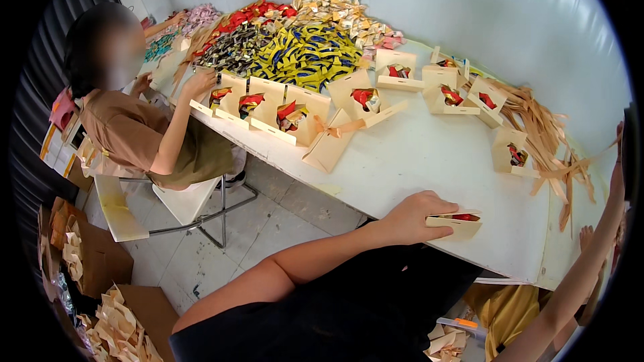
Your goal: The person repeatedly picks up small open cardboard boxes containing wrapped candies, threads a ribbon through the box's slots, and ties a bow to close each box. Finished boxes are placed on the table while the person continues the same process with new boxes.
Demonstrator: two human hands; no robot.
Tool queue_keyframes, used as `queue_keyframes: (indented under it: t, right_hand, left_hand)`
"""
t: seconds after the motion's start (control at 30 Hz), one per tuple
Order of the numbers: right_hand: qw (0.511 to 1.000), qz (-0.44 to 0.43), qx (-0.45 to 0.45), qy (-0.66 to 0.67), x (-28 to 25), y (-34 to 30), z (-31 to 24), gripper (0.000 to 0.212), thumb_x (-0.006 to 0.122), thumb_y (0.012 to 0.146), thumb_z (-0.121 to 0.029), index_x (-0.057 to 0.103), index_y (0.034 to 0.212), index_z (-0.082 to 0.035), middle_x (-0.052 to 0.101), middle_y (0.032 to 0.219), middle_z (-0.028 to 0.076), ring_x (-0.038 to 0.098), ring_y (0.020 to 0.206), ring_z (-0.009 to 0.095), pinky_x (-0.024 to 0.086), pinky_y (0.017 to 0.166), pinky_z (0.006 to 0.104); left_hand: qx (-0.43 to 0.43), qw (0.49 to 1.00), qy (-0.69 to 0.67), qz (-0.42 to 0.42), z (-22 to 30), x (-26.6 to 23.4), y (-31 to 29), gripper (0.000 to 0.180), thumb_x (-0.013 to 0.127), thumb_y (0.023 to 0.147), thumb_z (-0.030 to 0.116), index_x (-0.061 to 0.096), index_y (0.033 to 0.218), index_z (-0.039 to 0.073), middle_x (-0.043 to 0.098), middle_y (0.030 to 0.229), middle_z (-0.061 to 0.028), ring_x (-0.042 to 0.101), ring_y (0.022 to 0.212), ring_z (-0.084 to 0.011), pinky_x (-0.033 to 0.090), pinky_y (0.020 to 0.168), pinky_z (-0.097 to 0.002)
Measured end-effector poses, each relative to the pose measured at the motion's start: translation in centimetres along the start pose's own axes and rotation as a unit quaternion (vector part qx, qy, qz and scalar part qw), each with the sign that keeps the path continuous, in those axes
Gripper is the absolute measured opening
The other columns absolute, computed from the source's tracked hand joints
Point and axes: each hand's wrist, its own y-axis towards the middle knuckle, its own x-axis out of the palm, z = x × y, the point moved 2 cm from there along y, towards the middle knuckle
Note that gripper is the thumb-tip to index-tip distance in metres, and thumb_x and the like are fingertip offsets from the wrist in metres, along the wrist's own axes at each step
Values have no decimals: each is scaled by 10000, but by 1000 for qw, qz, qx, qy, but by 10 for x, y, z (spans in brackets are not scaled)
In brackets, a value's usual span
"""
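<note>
My left hand (424, 218) is closed round a small cream paper box (463, 228) at the table's near edge. The box's flap is partly open, and a red wrapper shows inside. At the far right rim, my right hand (618, 146) is partly cut off. It pinches the end of a peach ribbon (590, 159) that stretches from a heap of ribbons (533, 110). An open box (503, 151) holding wrapped sweets stands beside that heap. Farther left lies a closed cream box (329, 147) with a ribbon bow.
Several open boxes (295, 110) with sweets line the table (402, 154). Behind them rises a pile of wrapped sweets (305, 53). A co-worker (134, 121) sits at the left on a folding chair (121, 208). Another person's hand (586, 236) shows at the right. Cartons (100, 255) stand lower left.
</note>
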Motion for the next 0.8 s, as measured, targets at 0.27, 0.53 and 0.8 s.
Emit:
queue_keyframes:
  t: [0.27,0.53,0.8]
  right_hand:
    - [992,-82,-12,96,-18,-47,-18,307,589,1150,-287,688,1120,2,651,929,47,589,838,150,499,832,319]
    - [985,-72,122,103,96,-271,17,285,589,1112,-230,630,890,-56,558,735,0,493,609,80,413,564,253]
    - [928,-141,324,114,183,-381,39,196,667,1048,-104,682,861,-46,543,672,-67,453,540,9,340,479,209]
  left_hand:
    - [39,999,12,23,3,7,4,434,891,891,174,798,1274,-8,815,1147,-170,737,1049,-335,582,953,-411]
    - [35,968,132,212,9,-5,-9,333,891,886,130,816,1167,-32,820,1133,-210,792,1020,-387,612,942,-427]
    - [-11,961,153,230,1,-14,-16,355,883,872,103,801,1182,-49,809,1174,-221,788,1045,-374,619,934,-421]
